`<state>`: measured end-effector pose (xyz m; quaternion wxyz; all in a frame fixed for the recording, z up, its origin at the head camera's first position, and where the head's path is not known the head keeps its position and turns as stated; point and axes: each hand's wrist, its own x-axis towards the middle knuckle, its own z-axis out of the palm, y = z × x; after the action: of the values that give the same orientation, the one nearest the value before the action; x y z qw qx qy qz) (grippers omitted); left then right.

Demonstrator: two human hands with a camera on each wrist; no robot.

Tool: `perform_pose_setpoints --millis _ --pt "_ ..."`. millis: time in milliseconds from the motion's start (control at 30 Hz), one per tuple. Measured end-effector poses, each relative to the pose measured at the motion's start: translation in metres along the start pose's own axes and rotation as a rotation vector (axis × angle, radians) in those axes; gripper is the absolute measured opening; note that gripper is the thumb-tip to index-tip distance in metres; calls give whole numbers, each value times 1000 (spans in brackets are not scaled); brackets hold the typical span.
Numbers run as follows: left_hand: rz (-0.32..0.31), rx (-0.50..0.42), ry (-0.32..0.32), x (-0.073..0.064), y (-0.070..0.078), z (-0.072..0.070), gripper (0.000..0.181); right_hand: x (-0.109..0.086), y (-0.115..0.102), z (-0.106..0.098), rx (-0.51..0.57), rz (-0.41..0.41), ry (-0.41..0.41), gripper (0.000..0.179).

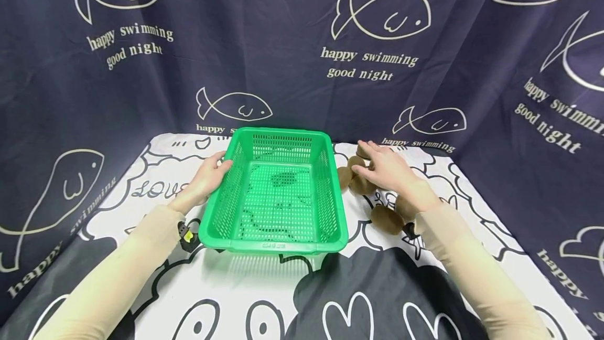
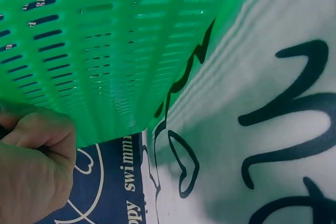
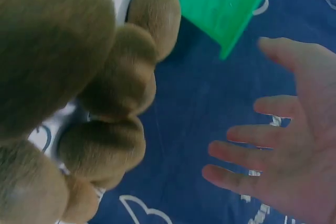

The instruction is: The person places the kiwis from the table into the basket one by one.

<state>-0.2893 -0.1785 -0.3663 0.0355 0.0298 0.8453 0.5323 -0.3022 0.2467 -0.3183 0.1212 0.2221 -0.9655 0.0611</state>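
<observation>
The left rim of the green basket is gripped by the left hand. The right hand is spread over kiwifruit, bunched between basket and right counter edge; room is left in front.

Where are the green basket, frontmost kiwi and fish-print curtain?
Green basket [image 1: 278,195]: head view, bare middle of its floor.
Frontmost kiwi [image 1: 387,220]: head view, middle of its brown skin.
Fish-print curtain [image 1: 273,41]: head view, plain cloth at the back.

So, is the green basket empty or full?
Empty. The green basket shows only its bare, perforated floor; the brown fruits lie outside.
</observation>
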Motion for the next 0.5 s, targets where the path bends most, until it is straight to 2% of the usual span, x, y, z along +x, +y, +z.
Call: perform_pose_setpoints --millis 133,267,333,400,500 --pt "2 3 18 -1 -1 -1 53 17 -11 9 3 -91 -75 54" --pt "10 23 35 0 0 -1 52 28 -17 24 57 -171 -148 44" --pt "13 22 36 0 0 0 51 31 -17 33 72 -210 -174 49" --pt "16 17 33 1 0 1 51 33 -17 41 70 -255 -185 42" --pt "22 14 25 0 1 1 51 33 -18 49 52 -276 -198 32"
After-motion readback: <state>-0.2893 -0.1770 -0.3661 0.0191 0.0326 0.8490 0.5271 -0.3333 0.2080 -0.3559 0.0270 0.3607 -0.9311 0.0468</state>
